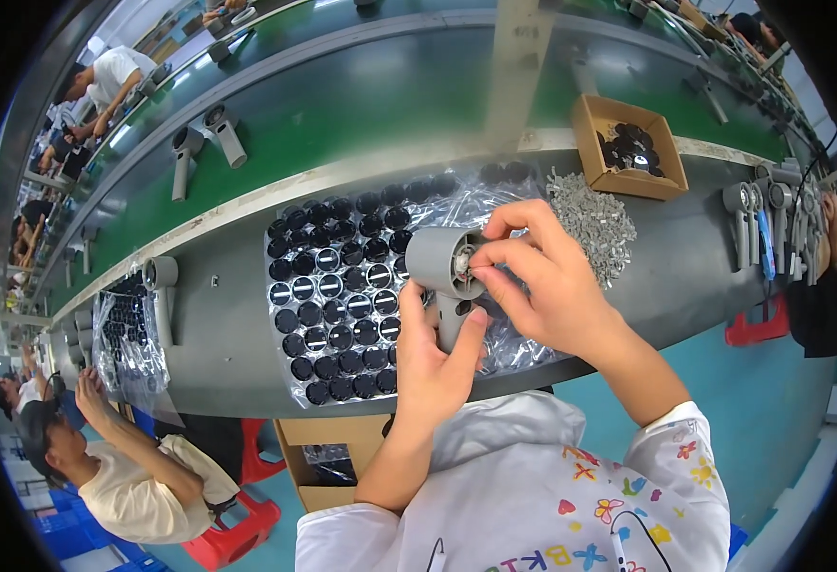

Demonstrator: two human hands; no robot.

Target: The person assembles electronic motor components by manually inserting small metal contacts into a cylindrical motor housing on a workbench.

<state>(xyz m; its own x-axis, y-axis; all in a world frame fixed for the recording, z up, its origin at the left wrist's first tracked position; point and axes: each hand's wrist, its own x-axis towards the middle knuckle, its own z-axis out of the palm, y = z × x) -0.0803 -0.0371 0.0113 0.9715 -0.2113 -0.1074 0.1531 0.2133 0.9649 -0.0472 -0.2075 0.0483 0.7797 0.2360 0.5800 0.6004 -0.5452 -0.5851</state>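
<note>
My left hand (434, 374) is wrapped round the handle of a grey hair dryer housing (430, 259), held above the bench with its open round end turned to the right. Inside that opening some pale inner parts and ribs show. Thumb and fingers of my right hand (544, 291) are pinched together at the opening; what they grip, if anything, is hidden. Beneath and to the left lies a clear plastic tray with rows of glossy black round caps (339, 337). Right of the tray is a loose pile of small grey pieces (595, 229).
A cardboard box (664, 179) of black caps stands behind the pile. More grey housings (757, 229) sit far right. Beyond the bench edge, a green conveyor (323, 124) carries grey housings (231, 143). A co-worker (132, 467) sits at left by another cap tray; an open carton (328, 496) is below.
</note>
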